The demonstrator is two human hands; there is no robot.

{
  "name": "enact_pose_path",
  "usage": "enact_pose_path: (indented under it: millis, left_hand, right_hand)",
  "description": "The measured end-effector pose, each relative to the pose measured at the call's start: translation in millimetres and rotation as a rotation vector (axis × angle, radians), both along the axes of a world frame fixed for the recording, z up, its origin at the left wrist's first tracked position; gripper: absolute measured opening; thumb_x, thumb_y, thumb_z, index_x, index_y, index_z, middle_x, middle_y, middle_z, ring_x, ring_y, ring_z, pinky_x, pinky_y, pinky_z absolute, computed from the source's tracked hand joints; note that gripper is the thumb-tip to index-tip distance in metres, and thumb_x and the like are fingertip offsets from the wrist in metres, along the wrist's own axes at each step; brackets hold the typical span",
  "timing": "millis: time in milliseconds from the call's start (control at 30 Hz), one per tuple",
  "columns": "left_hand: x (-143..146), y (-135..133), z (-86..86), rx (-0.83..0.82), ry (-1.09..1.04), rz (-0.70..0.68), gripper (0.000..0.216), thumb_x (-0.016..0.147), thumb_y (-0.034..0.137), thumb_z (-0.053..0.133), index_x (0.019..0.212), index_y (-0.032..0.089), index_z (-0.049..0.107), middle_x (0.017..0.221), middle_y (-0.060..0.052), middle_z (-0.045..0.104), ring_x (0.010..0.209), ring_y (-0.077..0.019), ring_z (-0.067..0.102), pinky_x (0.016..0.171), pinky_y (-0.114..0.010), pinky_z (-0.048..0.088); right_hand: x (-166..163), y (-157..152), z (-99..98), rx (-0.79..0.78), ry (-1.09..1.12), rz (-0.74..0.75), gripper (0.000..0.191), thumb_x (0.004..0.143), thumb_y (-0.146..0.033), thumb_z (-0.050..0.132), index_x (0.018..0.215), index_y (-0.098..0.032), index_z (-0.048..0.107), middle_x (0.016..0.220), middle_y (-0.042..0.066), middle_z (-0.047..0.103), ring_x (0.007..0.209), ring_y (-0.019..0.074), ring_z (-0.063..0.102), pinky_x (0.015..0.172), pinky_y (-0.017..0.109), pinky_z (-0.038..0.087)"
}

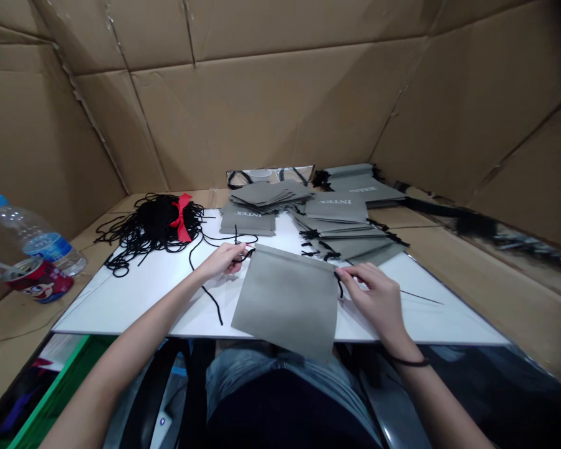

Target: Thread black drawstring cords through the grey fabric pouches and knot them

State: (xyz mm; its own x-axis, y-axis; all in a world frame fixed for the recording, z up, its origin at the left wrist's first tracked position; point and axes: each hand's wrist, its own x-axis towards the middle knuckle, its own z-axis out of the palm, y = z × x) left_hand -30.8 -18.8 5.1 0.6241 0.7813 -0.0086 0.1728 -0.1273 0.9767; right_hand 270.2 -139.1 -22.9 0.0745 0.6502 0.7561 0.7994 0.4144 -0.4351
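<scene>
Grey and flat, the pouch (287,299) spans the gap between our two grips, its lower side reaching past the near edge of the surface (135,315). Its hem, the line that matters most, runs from grip to grip, dipping toward our right. Our left grip (228,260) is pinched together on black cord (244,256) just beside the upper left corner; our right grip (374,293) is clamped on the upper right corner, where a cord end (341,289) hangs. Neither sits clearly nearer the pouch.
</scene>
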Motion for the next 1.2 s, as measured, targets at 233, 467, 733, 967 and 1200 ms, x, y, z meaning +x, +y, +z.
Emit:
enact_pose_path:
  millis: [233, 467, 733, 967, 1200]
  left_hand:
    - [10.6, -8.3, -1.2, -0.048, -0.097, -0.014, 0.049, 0.074, 0.061, 0.062, 0.060, 0.016, 0.047, 0.051, 0.006, 0.040, 0.042, -0.0049, 0.038, 0.041, -0.018, 0.028]
    - [15.6, -9.4, -6.6, -0.083, -0.179, 0.060, 0.051, 0.072, 0.061, 0.065, 0.059, 0.016, 0.045, 0.051, 0.007, 0.035, 0.038, -0.0021, 0.028, 0.038, -0.018, 0.018]
    - [15.0, -13.5, 1.1, -0.098, -0.181, 0.118, 0.051, 0.067, 0.059, 0.070, 0.054, 0.015, 0.049, 0.045, 0.006, 0.043, 0.033, -0.0026, 0.035, 0.036, -0.019, 0.022]
    - [15.9, -12.7, -6.4, -0.164, -0.168, 0.158, 0.046, 0.069, 0.055, 0.071, 0.057, 0.014, 0.054, 0.039, 0.006, 0.043, 0.029, -0.0039, 0.035, 0.033, -0.018, 0.020]
    - [18.4, -11.5, -16.9, -0.232, -0.251, 0.236, 0.047, 0.067, 0.058, 0.071, 0.062, 0.015, 0.055, 0.043, 0.008, 0.040, 0.033, -0.0022, 0.030, 0.035, -0.017, 0.018]
  right_hand:
    - [-4.8, -1.2, 3.3, 0.021, -0.014, 0.026, 0.016, 0.087, -0.027, 0.059, 0.073, -0.021, 0.062, 0.063, 0.002, 0.060, 0.060, 0.0158, 0.050, 0.058, 0.030, 0.040]
    - [-5.3, -1.1, 3.5, 0.023, -0.058, 0.047, 0.011, 0.087, -0.023, 0.059, 0.076, -0.021, 0.063, 0.066, 0.002, 0.062, 0.062, 0.0159, 0.051, 0.056, 0.029, 0.037]
    - [-4.5, -0.8, 3.6, 0.022, -0.064, 0.047, 0.011, 0.086, -0.021, 0.060, 0.076, -0.021, 0.063, 0.065, 0.001, 0.062, 0.060, 0.0151, 0.050, 0.055, 0.029, 0.037]
    - [-4.4, -0.9, 3.0, 0.036, -0.089, 0.045, 0.012, 0.086, -0.019, 0.061, 0.074, -0.020, 0.061, 0.065, 0.001, 0.061, 0.061, 0.0150, 0.050, 0.056, 0.029, 0.038]
    - [-5.8, -0.3, 2.8, 0.044, -0.149, 0.055, 0.011, 0.086, -0.019, 0.061, 0.075, -0.020, 0.061, 0.067, 0.001, 0.063, 0.062, 0.0150, 0.052, 0.061, 0.029, 0.041]
